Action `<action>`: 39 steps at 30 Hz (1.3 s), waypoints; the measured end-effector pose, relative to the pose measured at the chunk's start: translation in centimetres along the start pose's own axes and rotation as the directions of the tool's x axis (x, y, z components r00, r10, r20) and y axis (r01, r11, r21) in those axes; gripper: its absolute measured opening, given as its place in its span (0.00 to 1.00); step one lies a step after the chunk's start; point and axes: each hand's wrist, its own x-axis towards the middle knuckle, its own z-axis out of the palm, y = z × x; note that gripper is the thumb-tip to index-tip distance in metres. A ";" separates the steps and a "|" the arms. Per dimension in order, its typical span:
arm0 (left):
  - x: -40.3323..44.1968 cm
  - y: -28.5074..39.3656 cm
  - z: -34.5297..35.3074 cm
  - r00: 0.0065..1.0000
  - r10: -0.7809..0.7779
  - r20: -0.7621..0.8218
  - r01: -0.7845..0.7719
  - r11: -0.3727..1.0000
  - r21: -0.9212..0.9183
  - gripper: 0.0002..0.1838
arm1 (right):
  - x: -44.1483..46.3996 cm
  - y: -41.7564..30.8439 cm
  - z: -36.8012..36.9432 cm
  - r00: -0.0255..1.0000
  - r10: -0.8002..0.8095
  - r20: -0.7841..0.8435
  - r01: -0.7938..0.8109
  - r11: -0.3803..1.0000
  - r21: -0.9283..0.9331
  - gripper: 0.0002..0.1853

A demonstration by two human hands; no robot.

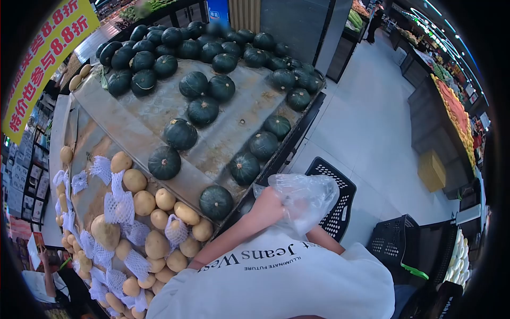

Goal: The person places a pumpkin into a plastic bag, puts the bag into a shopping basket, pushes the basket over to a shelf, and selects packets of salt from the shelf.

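Note:
A clear plastic bag [313, 194] is bunched up in front of my white shirt, between my two hands. My left hand [270, 206] reaches in from the left, its fingers closed on the bag's near side. My right hand [299, 209] shows only blurrily through the film; its fingers look curled against the bag. Just left of my left hand, a dark green squash [216, 202] lies at the corner of the display stand. Potatoes [186, 212] are heaped nearby, several wrapped in white foam nets [119, 207].
Many dark green squashes [180, 134] lie on the sloping stand [223, 141]. Behind the bag stands a black perforated basket [342, 196], with another dark basket [390, 242] farther right. A tiled aisle [366, 133] runs along the right. A person [50, 282] is at the lower left.

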 end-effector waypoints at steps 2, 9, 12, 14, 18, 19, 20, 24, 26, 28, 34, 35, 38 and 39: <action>-0.9 -1.0 1.3 0.993 -0.078 0.086 0.076 0.997 0.027 0.17 | -1.2 0.9 -0.4 0.999 -0.009 -0.040 0.010 1.000 0.014 0.35; -3.4 0.6 2.6 0.987 0.030 0.157 -0.045 0.994 0.095 0.17 | -4.6 2.8 -1.1 0.986 -0.078 -0.144 0.082 0.997 0.017 0.33; -3.8 0.2 3.1 0.975 0.158 0.158 -0.179 0.976 0.126 0.14 | -5.6 3.1 -1.2 0.979 -0.104 -0.177 0.110 0.994 0.023 0.32; -4.1 0.8 3.3 0.972 0.206 0.116 -0.218 0.970 0.108 0.11 | -6.2 3.3 -1.2 0.973 -0.122 -0.197 0.128 0.992 0.020 0.32; -4.3 0.6 3.6 0.961 0.263 0.088 -0.269 0.961 0.070 0.11 | -7.3 3.9 -1.3 0.957 -0.151 -0.248 0.163 0.986 0.028 0.30; -4.2 0.6 3.6 0.959 0.270 0.087 -0.276 0.959 0.062 0.11 | -7.5 3.8 -1.4 0.953 -0.158 -0.258 0.171 0.985 0.025 0.30; -4.1 0.6 3.7 0.956 0.281 0.085 -0.286 0.957 0.055 0.11 | -7.6 3.8 -1.5 0.950 -0.166 -0.266 0.179 0.984 0.024 0.30; -3.5 1.2 4.4 0.923 0.386 -0.017 -0.385 0.922 0.041 0.13 | -8.4 3.4 -2.3 0.929 -0.201 -0.309 0.218 0.976 0.022 0.29; -3.2 1.4 4.9 0.910 0.411 -0.051 -0.411 0.911 0.004 0.14 | -8.8 3.2 -2.9 0.918 -0.217 -0.332 0.239 0.971 0.027 0.28; -2.8 0.8 5.7 0.875 0.479 -0.072 -0.477 0.878 0.044 0.15 | -9.3 2.8 -3.7 0.907 -0.235 -0.348 0.259 0.966 0.023 0.27; -0.1 2.0 9.1 0.851 0.513 -0.113 -0.519 0.855 -0.025 0.17 | -11.3 0.8 -6.6 0.870 -0.299 -0.393 0.322 0.947 -0.007 0.26; 0.6 2.2 9.7 0.845 0.523 -0.112 -0.528 0.849 -0.024 0.17 | -11.6 0.4 -7.2 0.864 -0.309 -0.398 0.332 0.943 -0.013 0.25; 2.0 3.3 11.4 0.845 0.527 -0.086 -0.531 0.847 -0.030 0.18 | -12.3 -1.2 -8.8 0.843 -0.322 -0.431 0.359 0.933 0.005 0.25; 2.4 3.3 12.1 0.851 0.519 -0.082 -0.523 0.852 -0.037 0.18 | -12.0 -2.6 -8.7 0.868 -0.364 -0.338 0.362 0.929 -0.073 0.25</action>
